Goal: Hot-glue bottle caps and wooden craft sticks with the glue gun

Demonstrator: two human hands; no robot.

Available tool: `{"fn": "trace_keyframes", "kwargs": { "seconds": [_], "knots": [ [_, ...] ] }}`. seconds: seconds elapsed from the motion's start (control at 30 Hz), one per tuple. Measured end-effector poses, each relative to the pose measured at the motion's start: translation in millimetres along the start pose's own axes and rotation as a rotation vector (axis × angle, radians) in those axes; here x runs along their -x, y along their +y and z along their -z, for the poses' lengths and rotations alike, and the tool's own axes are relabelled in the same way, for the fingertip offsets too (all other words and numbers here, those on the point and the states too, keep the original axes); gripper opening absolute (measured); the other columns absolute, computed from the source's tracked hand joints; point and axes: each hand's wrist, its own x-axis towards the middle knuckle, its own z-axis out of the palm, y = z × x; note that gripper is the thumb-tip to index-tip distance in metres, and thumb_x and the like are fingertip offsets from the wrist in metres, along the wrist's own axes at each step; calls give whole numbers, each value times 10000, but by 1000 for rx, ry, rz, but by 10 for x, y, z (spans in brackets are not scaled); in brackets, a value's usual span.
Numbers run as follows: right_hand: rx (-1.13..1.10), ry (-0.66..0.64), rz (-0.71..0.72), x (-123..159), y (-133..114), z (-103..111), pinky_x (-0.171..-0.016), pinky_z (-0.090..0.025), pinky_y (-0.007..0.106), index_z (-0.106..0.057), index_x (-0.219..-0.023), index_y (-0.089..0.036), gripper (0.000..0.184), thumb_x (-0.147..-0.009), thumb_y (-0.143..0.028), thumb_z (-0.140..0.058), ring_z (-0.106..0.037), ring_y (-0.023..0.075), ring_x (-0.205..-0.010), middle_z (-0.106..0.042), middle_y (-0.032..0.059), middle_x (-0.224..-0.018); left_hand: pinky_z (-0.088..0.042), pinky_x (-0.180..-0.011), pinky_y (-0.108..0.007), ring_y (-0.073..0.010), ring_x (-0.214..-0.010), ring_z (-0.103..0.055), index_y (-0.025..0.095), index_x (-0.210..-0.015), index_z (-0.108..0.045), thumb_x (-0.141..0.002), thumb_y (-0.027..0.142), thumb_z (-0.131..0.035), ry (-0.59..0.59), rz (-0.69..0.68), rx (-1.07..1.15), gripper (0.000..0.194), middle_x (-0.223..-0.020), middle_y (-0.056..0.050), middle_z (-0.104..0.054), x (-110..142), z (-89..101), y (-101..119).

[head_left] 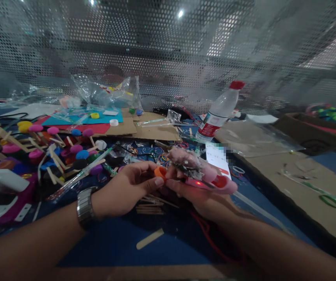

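Between the thumb and fingers of my left hand [127, 189] is a small orange bottle cap [160, 172], its hollow side partly visible. My right hand [203, 199] grips a pink hot glue gun [223, 185] with a lit red light on its side. The gun's front is crusted with glue and its nozzle points up and to the left, away from me. My right fingertips come close to the cap; whether they touch it I cannot tell. Under the hands lie several wooden craft sticks [150, 207], partly hidden. One loose stick [150, 239] rests nearer to me on the blue table.
At left is a heap of coloured caps and sticks [65, 152]. A plastic bottle [219, 113] with a red cap stands behind the glue gun, near a lit phone screen [215, 156]. Cardboard [299, 195] covers the right side. A perforated metal screen [156, 47] rises at the back.
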Motion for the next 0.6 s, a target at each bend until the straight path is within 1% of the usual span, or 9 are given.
{"fn": "trace_keyframes", "kwargs": {
  "seconds": [0.1, 0.2, 0.33, 0.43, 0.53, 0.6],
  "knots": [
    [-29, -18, -34, 12, 19, 0, -577, -481, 297, -568, -700, -242, 297, -810, -422, -777, -589, 150, -597, -639, -32, -686, -503, -830, -279, -151, -870, -622, 141, -918, -649, -802, 496, -821, -11, -4, -5, 411, -879, -14, -667, -1, 1, -1],
    [-82, -34, -71, 20, 24, -1, -531, -464, 292, -557, -734, -246, 331, -811, -478, -780, -552, 134, -534, -640, -35, -699, -506, -827, -283, -157, -885, -632, 146, -925, -654, -808, 505, -813, -25, -9, -4, 410, -897, -22, -681, 4, -6, 7],
    [-92, -34, -32, 22, 21, -7, -550, -477, 302, -564, -727, -246, 337, -833, -491, -771, -556, 135, -531, -629, -32, -683, -509, -817, -284, -158, -863, -644, 151, -905, -653, -803, 533, -809, -24, -12, -1, 426, -886, -25, -688, 9, -12, 16],
    [-115, -14, -52, 31, 29, 0, -531, -487, 308, -578, -737, -244, 348, -820, -518, -775, -566, 136, -523, -672, -12, -738, -516, -811, -290, -163, -839, -658, 151, -896, -652, -807, 537, -805, -26, -1, 11, 425, -859, -32, -704, 12, -10, 28],
    [-80, 7, -79, 36, 40, 14, -509, -486, 311, -569, -719, -246, 369, -800, -539, -778, -569, 149, -511, -653, -16, -668, -522, -809, -288, -160, -820, -663, 150, -933, -660, -793, 535, -817, -6, 14, 11, 439, -859, -31, -715, 14, -8, 48],
    [-58, 14, -92, 29, 38, 16, -507, -486, 309, -573, -722, -248, 361, -771, -523, -802, -567, 149, -519, -649, -21, -678, -524, -809, -282, -153, -814, -658, 147, -942, -668, -781, 527, -829, 21, 13, 5, 443, -865, -25, -710, 15, -7, 55]
  ]
}}
